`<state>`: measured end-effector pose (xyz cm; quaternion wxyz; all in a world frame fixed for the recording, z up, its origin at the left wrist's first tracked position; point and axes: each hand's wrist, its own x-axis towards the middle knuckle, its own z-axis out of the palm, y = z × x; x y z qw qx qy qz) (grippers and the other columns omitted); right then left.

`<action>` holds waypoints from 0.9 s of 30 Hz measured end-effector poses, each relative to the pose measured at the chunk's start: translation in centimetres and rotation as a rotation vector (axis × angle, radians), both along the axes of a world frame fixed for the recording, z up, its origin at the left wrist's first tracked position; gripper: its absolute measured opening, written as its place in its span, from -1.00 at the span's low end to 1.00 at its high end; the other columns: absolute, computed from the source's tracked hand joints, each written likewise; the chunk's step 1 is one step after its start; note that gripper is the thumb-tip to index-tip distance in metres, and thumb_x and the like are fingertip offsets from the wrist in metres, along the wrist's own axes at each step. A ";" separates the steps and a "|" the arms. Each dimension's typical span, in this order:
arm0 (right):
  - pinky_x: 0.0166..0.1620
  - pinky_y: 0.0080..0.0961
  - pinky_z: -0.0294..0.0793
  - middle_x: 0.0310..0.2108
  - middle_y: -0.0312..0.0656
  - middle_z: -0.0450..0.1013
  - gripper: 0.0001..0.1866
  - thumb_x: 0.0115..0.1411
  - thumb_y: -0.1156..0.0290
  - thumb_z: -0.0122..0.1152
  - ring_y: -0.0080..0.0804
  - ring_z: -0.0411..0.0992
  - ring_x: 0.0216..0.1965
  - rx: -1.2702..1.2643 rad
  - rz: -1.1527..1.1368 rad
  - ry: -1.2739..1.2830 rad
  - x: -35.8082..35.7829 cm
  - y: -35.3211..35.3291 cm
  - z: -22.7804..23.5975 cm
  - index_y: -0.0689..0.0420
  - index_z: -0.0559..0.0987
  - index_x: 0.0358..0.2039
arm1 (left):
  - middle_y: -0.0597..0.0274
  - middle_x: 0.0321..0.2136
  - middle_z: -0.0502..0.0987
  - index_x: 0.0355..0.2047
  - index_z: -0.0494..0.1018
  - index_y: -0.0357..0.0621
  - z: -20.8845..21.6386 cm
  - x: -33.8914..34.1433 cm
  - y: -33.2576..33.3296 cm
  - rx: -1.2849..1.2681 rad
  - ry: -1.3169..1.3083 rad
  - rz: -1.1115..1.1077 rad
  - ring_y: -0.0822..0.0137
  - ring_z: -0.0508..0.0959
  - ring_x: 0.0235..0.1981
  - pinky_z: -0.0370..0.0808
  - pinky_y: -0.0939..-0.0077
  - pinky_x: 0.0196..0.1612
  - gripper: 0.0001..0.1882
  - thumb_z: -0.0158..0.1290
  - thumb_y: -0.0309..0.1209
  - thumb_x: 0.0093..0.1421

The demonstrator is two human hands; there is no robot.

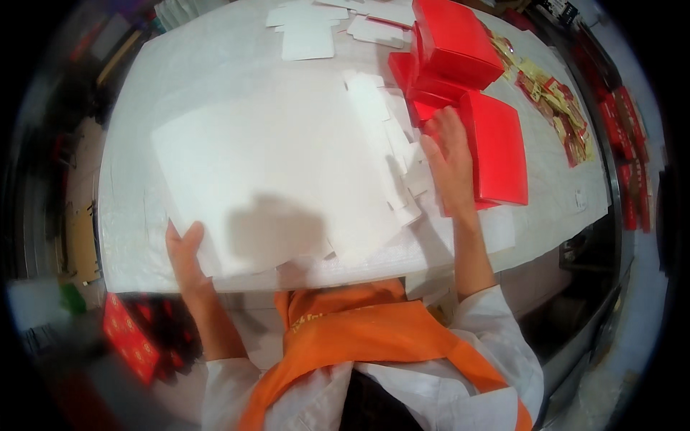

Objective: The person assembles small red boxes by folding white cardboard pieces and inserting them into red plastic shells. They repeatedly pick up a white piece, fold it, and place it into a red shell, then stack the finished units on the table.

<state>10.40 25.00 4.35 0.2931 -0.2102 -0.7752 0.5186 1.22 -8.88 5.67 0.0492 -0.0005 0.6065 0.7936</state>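
A large white card sheet [273, 165] lies on the near part of the table [133, 187], in front of the person, set a little askew, with a soft dark shadow on its near half. Its right side ends in cut flaps and tabs [392, 136], some of them lifted or overlapping. The left hand [187, 251] grasps the sheet's left edge close to the near corner, its thumb on the upper face and the other fingers mostly hidden. The right hand [453, 158] is at the right of those flaps, just beside the left wall of a closed red box [496, 147]; its fingers are slightly bent and point toward the far side, and whether they grip anything cannot be told. Beyond the fingertips lies a lower red piece [438, 90], and past that a second tall red box [460, 47] stands farther off. To the right of the boxes, a strip of gold and red packets [557, 108] runs along the table. At the far side, white cut cards [309, 36] lie flat, left of the farther box. At the near edge are the person's orange apron [359, 330] and white sleeves [496, 334]. Red printed packaging [129, 337] sits below the table at the near left.
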 end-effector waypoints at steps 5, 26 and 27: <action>-0.08 -0.44 0.33 -0.04 0.11 0.28 -0.39 0.08 0.33 0.09 -0.21 0.34 -0.09 0.080 0.302 -0.403 -1.1 0.3 -3.4 0.34 0.14 0.08 | 0.15 -0.32 0.40 -0.14 0.27 -0.35 -8.1 -0.6 1.3 -0.118 -0.348 -0.246 0.36 0.39 -0.27 0.35 0.47 -0.20 -0.67 -0.12 -0.46 0.07; -0.38 -0.55 0.32 -0.50 -0.13 0.36 -0.53 0.03 0.46 0.06 -0.44 0.32 -0.48 0.117 0.083 -0.337 2.0 -0.4 -2.8 0.26 0.29 -0.01 | 0.10 -0.09 0.35 0.06 0.14 -0.36 -0.9 -3.2 2.5 -0.439 0.034 -0.217 0.32 0.34 -0.09 0.26 0.48 -0.02 -0.50 -0.12 -0.30 0.18; -0.42 -0.61 0.31 -0.54 -0.19 0.35 -0.56 0.04 0.48 0.05 -0.52 0.30 -0.52 0.100 0.094 -0.370 2.6 -0.3 -2.8 0.26 0.31 -0.02 | 0.10 -0.10 0.36 0.06 0.15 -0.36 -1.2 -2.5 1.9 -0.478 -0.089 -0.220 0.32 0.34 -0.09 0.27 0.48 -0.03 -0.50 -0.12 -0.30 0.18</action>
